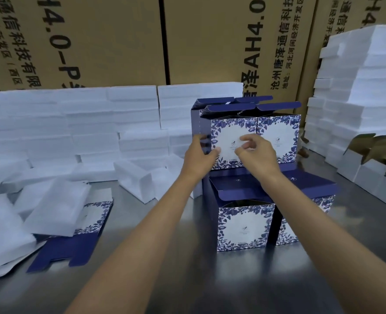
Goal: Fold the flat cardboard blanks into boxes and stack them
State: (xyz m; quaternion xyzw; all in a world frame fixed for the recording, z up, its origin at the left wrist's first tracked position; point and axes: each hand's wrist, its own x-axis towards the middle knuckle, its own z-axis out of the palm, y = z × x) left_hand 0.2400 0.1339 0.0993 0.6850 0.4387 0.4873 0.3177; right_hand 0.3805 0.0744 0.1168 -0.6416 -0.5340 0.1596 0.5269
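Blue-and-white floral boxes stand in two tiers on the steel table [155, 225]. Two lower boxes [244, 225] sit side by side with their top flaps open. On top of them are the upper left box [228, 132] and the upper right box [278, 137], with more behind. My left hand [198, 155] holds the upper left box at its front left corner, fingers on the dark side and thumb on the face. In front of that box's face is my right hand [255, 155], fingers loosely curled and holding nothing. Flat blanks [87, 225] lie at the left, partly under foam.
Loose white foam pieces [51, 205] lie over the left of the table, and foam stacks [74, 123] line the back. A tall foam stack [357, 87] and white boxes with gold lining [377, 152] stand at the right. Brown printed cartons [96, 41] form the back wall.
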